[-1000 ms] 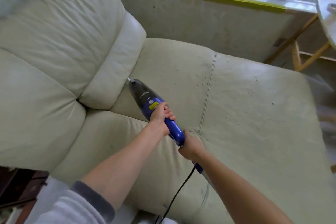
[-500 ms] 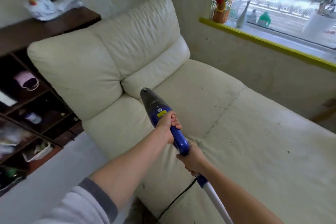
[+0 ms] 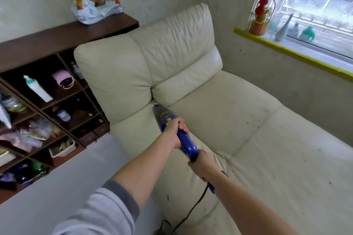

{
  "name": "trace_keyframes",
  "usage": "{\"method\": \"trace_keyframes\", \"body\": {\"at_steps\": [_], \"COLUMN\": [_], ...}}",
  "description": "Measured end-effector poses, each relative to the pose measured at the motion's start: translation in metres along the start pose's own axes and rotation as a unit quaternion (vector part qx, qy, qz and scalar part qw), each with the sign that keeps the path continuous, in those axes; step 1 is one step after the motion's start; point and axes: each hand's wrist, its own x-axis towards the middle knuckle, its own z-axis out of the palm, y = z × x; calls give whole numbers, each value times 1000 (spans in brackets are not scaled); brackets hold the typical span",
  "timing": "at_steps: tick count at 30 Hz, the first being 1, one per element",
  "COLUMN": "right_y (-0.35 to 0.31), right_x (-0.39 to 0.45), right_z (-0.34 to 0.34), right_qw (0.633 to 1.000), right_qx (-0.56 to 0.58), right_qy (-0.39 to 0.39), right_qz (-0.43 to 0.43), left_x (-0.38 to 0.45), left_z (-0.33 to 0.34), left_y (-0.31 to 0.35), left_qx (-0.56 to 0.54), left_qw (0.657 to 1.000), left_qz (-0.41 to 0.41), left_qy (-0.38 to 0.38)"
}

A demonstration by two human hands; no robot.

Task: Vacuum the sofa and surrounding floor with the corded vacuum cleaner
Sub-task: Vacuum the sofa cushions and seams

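Soft window [image 3: 313, 15] daylight, perhaps slightly blurred

The right hand [image 3: 202, 165] is covering the rear of the vacuum cleaner [image 3: 172, 128]; its nozzle tip is disappearing into the sofa [image 3: 219, 124] crease. The cord [image 3: 193, 210] is running off the bottom edge. Shelf [image 3: 63, 36] contents are blurring.

Crumbs [image 3: 254, 120] on sofa [image 3: 238, 139] seat
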Motion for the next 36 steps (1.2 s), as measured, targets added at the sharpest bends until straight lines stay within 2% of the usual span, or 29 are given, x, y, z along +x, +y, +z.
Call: {"method": "trace_keyframes", "body": {"at_steps": [8, 19, 22, 26, 32, 36], "right_y": [-33, -61, -65, -62, -45, -40], "right_x": [16, 4, -6, -25, -49, -61], "right_z": [13, 33, 37, 45, 54, 55], "right_qw": [996, 985, 978, 970, 974, 973], "right_qx": [-78, -169, -203, -236, -214, -218], "right_qy": [32, 32, 24, 16, 21, 17], "right_qz": [-4, -28, -30, -49, -66, -79], "left_x": [9, -6, -16, -24, -36, -47], "left_z": [-26, -71, -84, -101, -114, -121], "left_y": [31, 41, 36, 23, -3, -13], "left_qx": [-35, 2, -4, 10, -1, -24], "left_qw": [999, 998, 998, 992, 985, 984], "left_qz": [-2, 4, 11, 48, 74, 89], "left_qy": [6, 60, 69, 116, 154, 154]}}
